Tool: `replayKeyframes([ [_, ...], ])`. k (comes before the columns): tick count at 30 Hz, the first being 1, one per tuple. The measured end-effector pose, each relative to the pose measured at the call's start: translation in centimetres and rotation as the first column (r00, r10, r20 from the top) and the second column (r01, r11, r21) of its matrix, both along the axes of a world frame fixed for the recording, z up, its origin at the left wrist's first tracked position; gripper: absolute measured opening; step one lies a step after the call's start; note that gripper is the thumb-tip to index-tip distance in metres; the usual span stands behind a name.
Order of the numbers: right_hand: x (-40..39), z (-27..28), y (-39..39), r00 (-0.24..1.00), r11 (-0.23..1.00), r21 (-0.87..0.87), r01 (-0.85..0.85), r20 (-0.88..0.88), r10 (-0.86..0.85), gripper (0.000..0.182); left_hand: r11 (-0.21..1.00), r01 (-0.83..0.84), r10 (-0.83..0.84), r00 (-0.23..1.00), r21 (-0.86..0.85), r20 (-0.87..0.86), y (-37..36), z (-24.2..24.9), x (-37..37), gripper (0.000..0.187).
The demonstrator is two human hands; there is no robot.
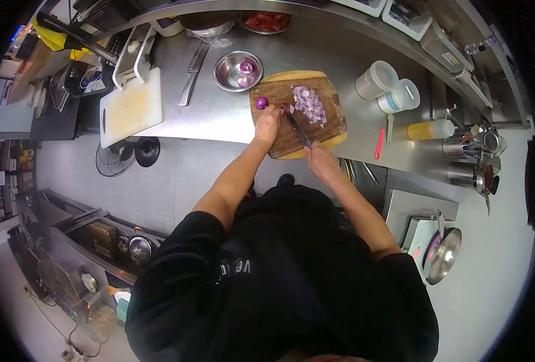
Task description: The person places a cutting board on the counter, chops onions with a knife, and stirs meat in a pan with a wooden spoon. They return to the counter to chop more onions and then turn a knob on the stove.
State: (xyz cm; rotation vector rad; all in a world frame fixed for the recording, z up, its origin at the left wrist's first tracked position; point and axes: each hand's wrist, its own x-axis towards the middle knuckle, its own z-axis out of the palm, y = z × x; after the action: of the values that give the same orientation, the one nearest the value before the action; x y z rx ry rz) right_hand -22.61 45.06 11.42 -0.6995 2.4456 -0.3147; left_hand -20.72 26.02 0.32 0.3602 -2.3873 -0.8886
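Note:
My right hand [320, 158] is closed round the handle of a knife [297, 129], whose blade points away over the wooden cutting board [285, 145]. At the blade's tip, my left hand [268, 123] has its fingers bent down on a piece of red onion [288, 108], mostly hidden by the fingers. Just beyond that hand lies a purple onion piece [262, 103]. A heap of diced red onion [309, 105] covers the board's right part. Behind the board, a steel bowl [221, 71] contains peeled onion pieces [245, 67].
Left on the steel counter are a second knife [194, 75] and a white cutting board [132, 108]. To the right stand two lidded tubs [376, 80], a yellow squeeze bottle [431, 130] and a red-handled utensil [379, 143]. A bowl of red food [267, 22] sits at the back.

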Motion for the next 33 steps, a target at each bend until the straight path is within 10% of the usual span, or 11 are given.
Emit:
replayKeyframes([
  [14,-0.6,-1.3,2.0,0.994,0.984,-0.17,0.05,-0.087,-0.066,0.037,0.992,0.128,-0.129,0.985,0.021,0.111,-1.6,1.9,-0.5,0.028],
  [20,-2.8,-1.3,3.1,0.985,0.974,-0.203,0.1,-0.119,-0.126,0.04,0.718,0.645,-0.548,0.756,-0.263,0.359,-4.3,3.6,-3.1,0.054],
  [33,-2.4,-4.3,0.5,0.993,0.977,-0.196,0.087,-0.06,-0.101,0.041,0.959,0.244,-0.216,0.958,-0.145,0.189,-0.1,1.1,-1.7,0.042],
])
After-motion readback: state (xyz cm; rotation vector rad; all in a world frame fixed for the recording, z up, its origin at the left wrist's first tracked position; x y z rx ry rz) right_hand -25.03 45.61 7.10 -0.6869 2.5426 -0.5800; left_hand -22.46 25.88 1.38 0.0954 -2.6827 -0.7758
